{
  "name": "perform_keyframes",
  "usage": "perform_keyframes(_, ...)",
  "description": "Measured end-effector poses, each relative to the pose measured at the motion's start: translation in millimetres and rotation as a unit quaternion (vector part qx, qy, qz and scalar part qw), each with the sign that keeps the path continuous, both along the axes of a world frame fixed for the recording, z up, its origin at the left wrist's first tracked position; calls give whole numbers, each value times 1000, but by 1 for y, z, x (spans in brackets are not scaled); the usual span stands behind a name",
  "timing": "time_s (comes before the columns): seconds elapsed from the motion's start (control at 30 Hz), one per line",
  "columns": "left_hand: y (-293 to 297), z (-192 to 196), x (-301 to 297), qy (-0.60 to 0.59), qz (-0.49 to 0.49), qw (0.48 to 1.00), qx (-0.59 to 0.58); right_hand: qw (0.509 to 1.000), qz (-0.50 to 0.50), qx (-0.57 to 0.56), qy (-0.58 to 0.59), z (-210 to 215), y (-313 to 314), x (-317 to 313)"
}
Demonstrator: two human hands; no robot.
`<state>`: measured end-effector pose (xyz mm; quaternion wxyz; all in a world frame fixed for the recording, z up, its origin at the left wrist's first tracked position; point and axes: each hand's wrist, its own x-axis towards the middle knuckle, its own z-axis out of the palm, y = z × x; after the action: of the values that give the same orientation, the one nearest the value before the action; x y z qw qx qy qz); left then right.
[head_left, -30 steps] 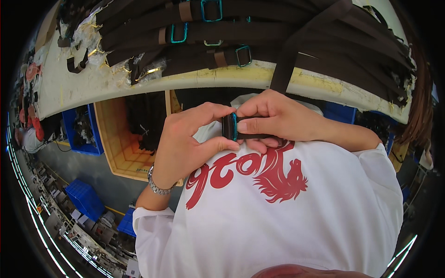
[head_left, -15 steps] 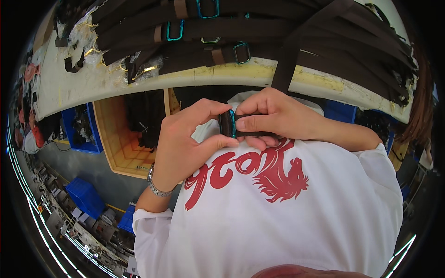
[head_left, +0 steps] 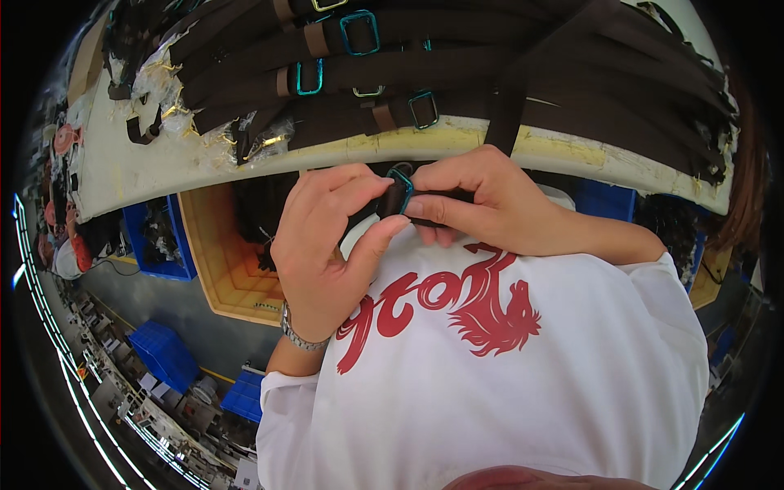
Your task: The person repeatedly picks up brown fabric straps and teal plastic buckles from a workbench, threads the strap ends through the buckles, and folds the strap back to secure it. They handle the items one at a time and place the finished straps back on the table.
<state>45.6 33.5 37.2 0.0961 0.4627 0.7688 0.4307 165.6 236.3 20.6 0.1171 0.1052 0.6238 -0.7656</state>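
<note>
Head view, looking down the person's chest. Left hand and right hand meet just below the table edge, both pinched tight on 1 teal buckle threaded on a dark strap; thumbs and forefingers close round it, no gap visible. Buckle sits between the 2 hands, held upright, above the white shirt w/ red print, near but not touching the table edge. A black strap runs from the right hand's knuckles up over the table edge into the strap pile. Pile covers most of the tabletop: brown and black straps in rows, approx. 4 teal buckles showing among them. Left wrist carries a metal bracelet. Below the table at left: yellow crate holding dark straps, blue crate beside it; more blue crates on the floor lower left.
</note>
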Motion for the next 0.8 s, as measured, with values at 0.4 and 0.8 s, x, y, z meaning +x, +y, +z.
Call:
perform_keyframes(0.4, 0, 25, -12, 158, -32, 979, 122, 928, 67, 173, 321, 1, -1, -45)
perform_keyframes(0.8, -29, 40, -47, -489, -92, 764, 411, 758, -53, 468, 452, 2, -5, -42)
